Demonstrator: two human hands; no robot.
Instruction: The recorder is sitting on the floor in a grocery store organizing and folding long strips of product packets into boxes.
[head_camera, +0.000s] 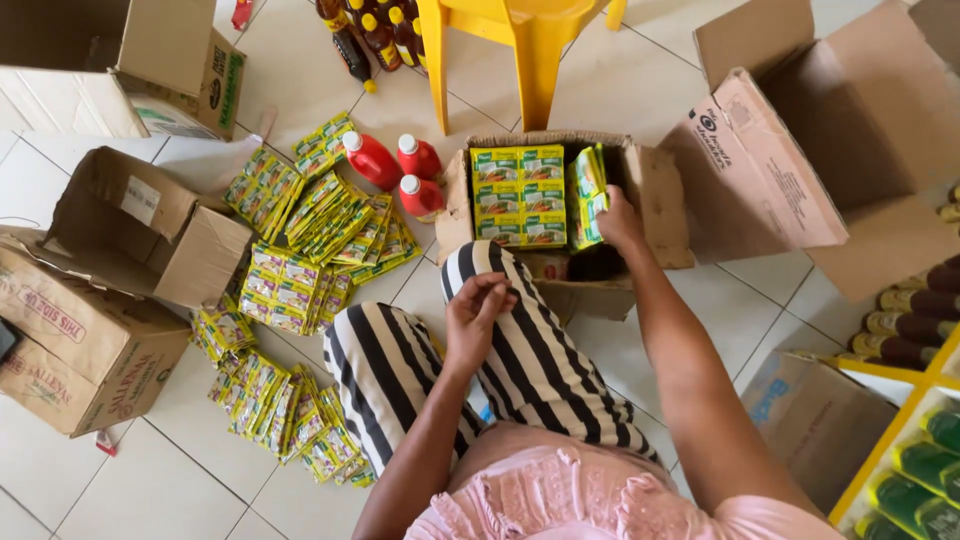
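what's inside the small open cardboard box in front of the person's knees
The cardboard box holds flat rows of yellow-green packets; the right hand grips more upright packets. Lower layers and the box bottom are covered.

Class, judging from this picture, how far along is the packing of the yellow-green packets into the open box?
Done: one flat layer of packets fills the left of the cardboard box. In hand: the right hand sets upright packets beside them; the left hand rests on the knee. Left: many packets on the floor.
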